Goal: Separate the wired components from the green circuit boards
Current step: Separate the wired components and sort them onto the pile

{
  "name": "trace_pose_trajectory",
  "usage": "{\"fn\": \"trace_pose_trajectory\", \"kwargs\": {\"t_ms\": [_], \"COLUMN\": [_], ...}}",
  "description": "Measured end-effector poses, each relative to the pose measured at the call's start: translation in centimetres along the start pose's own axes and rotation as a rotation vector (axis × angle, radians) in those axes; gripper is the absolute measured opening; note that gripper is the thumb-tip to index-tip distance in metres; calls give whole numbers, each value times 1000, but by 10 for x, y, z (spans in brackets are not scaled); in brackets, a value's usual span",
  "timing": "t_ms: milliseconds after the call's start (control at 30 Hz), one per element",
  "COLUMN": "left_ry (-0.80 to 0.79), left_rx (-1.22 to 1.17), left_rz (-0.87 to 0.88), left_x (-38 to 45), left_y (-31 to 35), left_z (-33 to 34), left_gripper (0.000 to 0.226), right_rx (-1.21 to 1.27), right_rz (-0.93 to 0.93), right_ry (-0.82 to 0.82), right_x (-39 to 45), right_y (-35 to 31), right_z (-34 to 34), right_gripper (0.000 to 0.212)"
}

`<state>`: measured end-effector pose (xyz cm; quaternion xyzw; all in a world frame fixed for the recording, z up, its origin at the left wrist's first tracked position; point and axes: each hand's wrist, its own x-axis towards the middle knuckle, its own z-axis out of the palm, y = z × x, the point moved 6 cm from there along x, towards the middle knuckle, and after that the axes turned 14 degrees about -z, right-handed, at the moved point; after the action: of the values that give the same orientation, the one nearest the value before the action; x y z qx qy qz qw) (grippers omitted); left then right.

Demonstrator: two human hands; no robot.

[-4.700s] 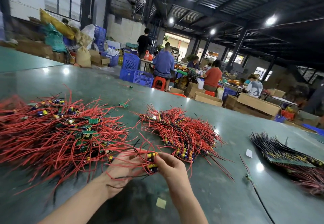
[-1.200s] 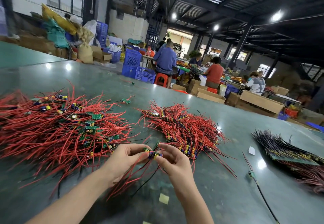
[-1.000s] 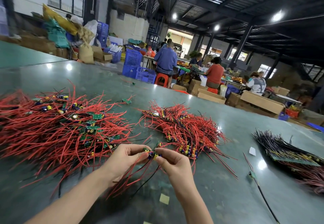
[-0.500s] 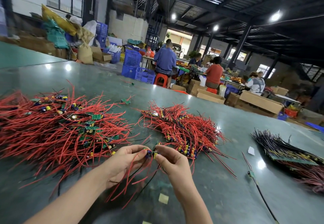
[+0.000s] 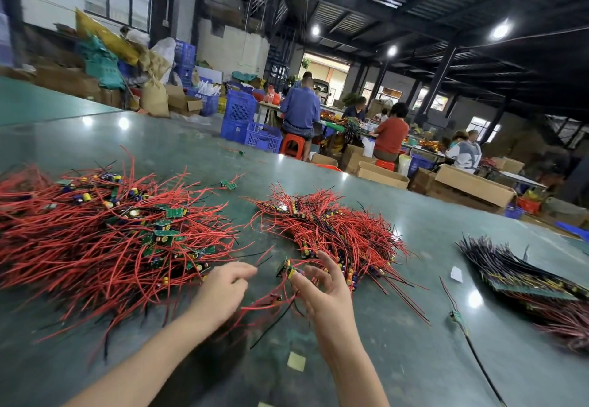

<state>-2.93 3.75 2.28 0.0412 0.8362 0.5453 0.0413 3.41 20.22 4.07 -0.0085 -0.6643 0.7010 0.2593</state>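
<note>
A big heap of red wires and green boards (image 5: 105, 240) is lying on the left of the table (image 5: 398, 358). The left hand (image 5: 223, 290) is hovering beside it, fingers loosely curled, holding nothing. The right hand (image 5: 325, 288) is pinching a small wired board (image 5: 288, 269), other fingers spread. A second red pile (image 5: 328, 231) is lying behind, a dark bundle (image 5: 522, 276) far right.

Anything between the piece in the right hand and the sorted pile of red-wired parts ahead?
Nothing visible: the right hand pinches the small wired component right at the near edge of the sorted pile.
</note>
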Motion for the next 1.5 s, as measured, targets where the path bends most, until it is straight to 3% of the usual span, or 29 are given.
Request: {"fn": "trace_pose_trajectory", "kwargs": {"t_ms": [67, 133, 233, 400, 500, 600, 700, 900, 1000, 1200, 1333, 1500], "left_ry": [17, -241, -461, -491, -468, -485, -525, -590, -595, -765, -749, -685], "left_rx": [-253, -563, -451, -464, -557, -673, -746, -643, -612, -528, -479, -434], "left_rz": [-9, -91, -113, -167, -245, -308, -352, -295, -270, -191, -182, -187], "left_x": [-4, -9, -20, -19, -16, -14, -16, -27, -30, -43, -41, -38], "left_y": [2, 7, 10, 2, -3, -4, -2, 2, 5, 13, 16, 19], "left_z": [-5, 4, 19, 23, 23, 21, 21, 31, 34, 36, 34, 36], "left_gripper": [24, 20, 13, 16, 16, 16, 14, 27, 30, 30, 33, 12], "right_rx": [-41, -114, -178, -122, -127, -288, -311, -294, -224, -179, -104, -99], "right_rz": [-24, -55, -84, 17, 6, -101, -143, -251, -211, -68, -88, -89], "right_ry": [-76, -162, -203, -173, -233, -334, -398, -248, -201, -176, -169, -168], "right_x": [-1, -3, -4, -1, -2, -4, -8, -4, -3, -3, -4, -2], "right_y": [0, 0, 0, 1, -2, -8, -6, -12, -13, -3, -5, -3], "right_z": [4, 11, 15, 11, 13, 17, 23, 19, 14, 10, 12, 13], "right_gripper": [54, 55, 46, 17, 23, 48, 40, 24, 16, 22, 21, 23]}}
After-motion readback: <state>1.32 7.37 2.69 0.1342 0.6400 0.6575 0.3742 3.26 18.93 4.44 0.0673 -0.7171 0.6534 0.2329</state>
